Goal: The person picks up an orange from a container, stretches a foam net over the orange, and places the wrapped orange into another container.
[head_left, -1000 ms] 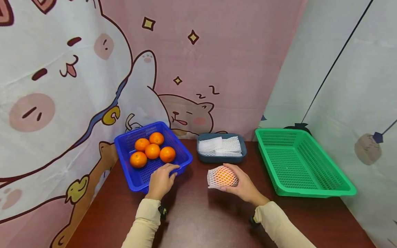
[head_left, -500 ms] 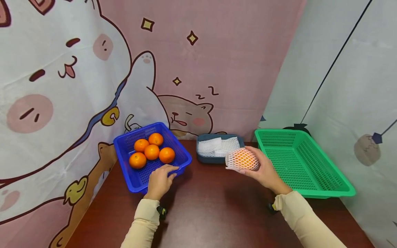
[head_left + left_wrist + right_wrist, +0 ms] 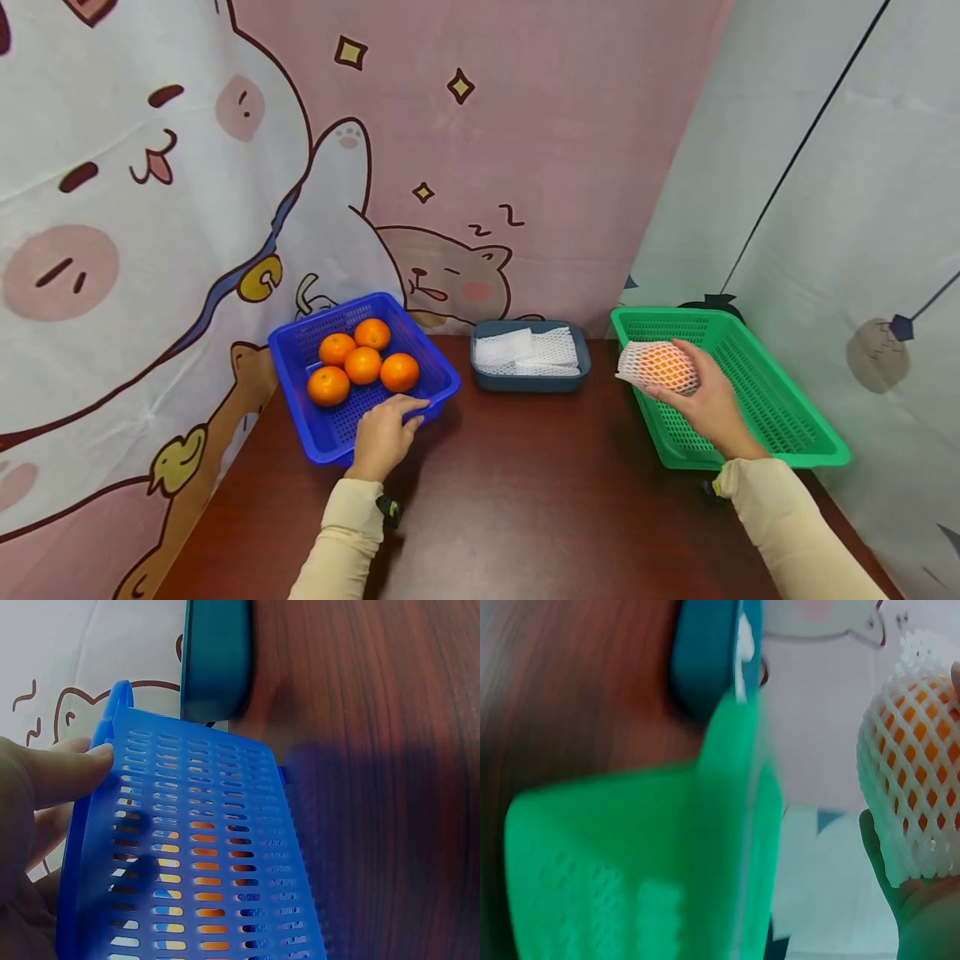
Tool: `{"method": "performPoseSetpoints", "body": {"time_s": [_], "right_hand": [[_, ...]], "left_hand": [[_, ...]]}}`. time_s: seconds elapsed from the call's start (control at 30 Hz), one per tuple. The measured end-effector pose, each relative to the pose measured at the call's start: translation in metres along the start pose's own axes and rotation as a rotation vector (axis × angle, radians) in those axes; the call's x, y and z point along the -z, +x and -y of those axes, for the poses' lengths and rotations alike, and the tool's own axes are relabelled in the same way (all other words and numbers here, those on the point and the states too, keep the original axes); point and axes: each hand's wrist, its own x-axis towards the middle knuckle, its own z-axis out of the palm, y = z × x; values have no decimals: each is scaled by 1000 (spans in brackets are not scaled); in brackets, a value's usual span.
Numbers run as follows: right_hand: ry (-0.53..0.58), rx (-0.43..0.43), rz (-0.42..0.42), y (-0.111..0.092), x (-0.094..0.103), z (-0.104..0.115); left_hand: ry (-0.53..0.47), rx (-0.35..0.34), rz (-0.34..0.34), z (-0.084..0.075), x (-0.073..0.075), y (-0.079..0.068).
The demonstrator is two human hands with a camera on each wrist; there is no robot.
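In the head view my right hand (image 3: pixel 712 410) holds an orange in a white foam net (image 3: pixel 660 367) over the near left side of the green basket (image 3: pixel 783 408). Fingers and thumb wrap the netted fruit, and a loose end of net points left. The right wrist view shows the same net sleeve (image 3: pixel 915 772) close up, above the green rim. My left hand (image 3: pixel 381 437) grips the near right rim of the blue basket (image 3: pixel 347 423); its thumb (image 3: pixel 79 772) lies on the outer side in the left wrist view. Several bare oranges (image 3: pixel 363 365) sit in the blue basket.
A small dark blue tray (image 3: pixel 525 384) with several flat white foam nets (image 3: pixel 504 350) stands at the back between the two baskets. All rest on a dark brown table (image 3: pixel 525 500). A printed cloth (image 3: pixel 570 167) hangs behind and along the sides.
My right hand has carried the netted orange rightward, from in front of the small tray to over the green basket. The left hand keeps its grip on the blue rim.
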Motion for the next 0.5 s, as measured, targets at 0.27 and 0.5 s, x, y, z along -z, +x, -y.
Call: {"method": "performPoseSetpoints", "body": {"time_s": [0.27, 0.5], "right_hand": [[-117, -57, 56, -11, 22, -30], [-190, -70, 166, -14, 30, -56]], "left_hand": [[-2, 1, -2, 0, -1, 1], [-1, 3, -2, 0, 0, 1]]}}
